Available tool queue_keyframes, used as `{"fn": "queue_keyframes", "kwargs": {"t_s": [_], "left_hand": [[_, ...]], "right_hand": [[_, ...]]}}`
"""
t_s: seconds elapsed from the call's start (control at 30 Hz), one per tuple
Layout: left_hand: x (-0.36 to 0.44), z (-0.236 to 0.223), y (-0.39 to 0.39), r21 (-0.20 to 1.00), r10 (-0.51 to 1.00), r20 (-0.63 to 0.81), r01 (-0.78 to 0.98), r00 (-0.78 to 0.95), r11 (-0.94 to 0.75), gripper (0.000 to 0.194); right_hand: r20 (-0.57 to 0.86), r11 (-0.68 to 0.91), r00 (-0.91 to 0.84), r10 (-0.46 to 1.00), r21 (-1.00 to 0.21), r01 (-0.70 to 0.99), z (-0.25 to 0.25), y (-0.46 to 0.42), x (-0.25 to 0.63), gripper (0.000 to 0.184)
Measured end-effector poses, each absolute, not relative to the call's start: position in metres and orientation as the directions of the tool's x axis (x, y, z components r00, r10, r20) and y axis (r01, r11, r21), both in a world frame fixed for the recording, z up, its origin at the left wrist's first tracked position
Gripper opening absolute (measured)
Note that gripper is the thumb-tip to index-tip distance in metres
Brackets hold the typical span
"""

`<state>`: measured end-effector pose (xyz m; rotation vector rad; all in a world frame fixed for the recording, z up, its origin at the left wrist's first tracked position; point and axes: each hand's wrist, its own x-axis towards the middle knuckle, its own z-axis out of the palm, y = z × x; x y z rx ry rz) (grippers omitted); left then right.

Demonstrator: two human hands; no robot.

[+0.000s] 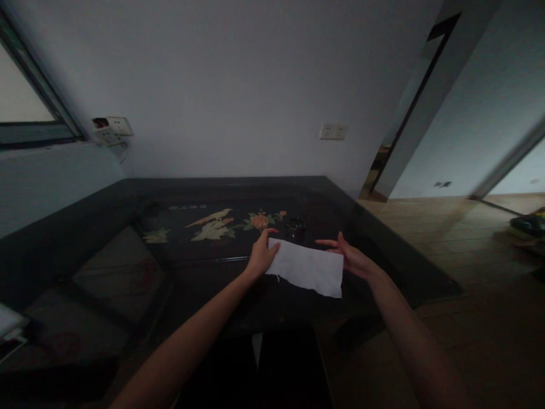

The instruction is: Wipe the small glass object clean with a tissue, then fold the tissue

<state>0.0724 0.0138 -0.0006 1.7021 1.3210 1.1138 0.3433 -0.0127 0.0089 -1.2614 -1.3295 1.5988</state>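
Note:
A white sheet of paper towel [307,267] with a ragged lower edge is held above the dark table. My left hand [261,254] pinches its left end, with the thumb on the near face and the other fingers behind. At the right end is my right hand [347,257], its thumb raised and index finger stretched out. Some of its fingers are hidden behind the sheet's right edge, and whether they touch it I cannot tell. Just beyond the sheet, a small clear glass vessel [296,226] stands on the table.
The glossy dark table [204,278] bears a bird-and-flower picture [213,227] and reaches to the wall. Wall sockets [332,132] are above it, with more sockets [111,129] at the left corner. A pale device [12,326] lies at the left edge. Wooden floor [417,227] lies to the right.

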Motion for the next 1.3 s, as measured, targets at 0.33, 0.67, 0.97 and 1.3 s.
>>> {"fn": "queue_keyframes", "kwargs": {"t_s": [0.33, 0.67, 0.97, 1.3], "left_hand": [[0.074, -0.017, 0.007, 0.546, 0.885, 0.297, 0.696, 0.359, -0.466, 0.02], [0.072, -0.018, 0.002, 0.309, 0.81, 0.345, 0.757, 0.474, -0.575, 0.025], [0.08, -0.028, -0.011, 0.367, 0.666, 0.264, 0.566, 0.697, -0.738, 0.039], [0.079, -0.031, -0.01, 0.234, 0.594, 0.096, 0.562, 0.799, -0.793, 0.057]], "right_hand": [[0.197, 0.198, -0.085, 0.977, -0.676, 0.71, -0.013, 0.0, 0.359, 0.042], [0.394, 0.183, 0.051, 0.918, -0.534, 0.826, -0.032, 0.003, 0.363, 0.04], [0.431, 0.152, 0.041, 0.901, -0.404, 0.902, -0.028, -0.01, 0.353, 0.035], [0.317, 0.075, 0.175, 0.932, -0.643, 0.763, -0.025, -0.032, 0.35, 0.054]]}}
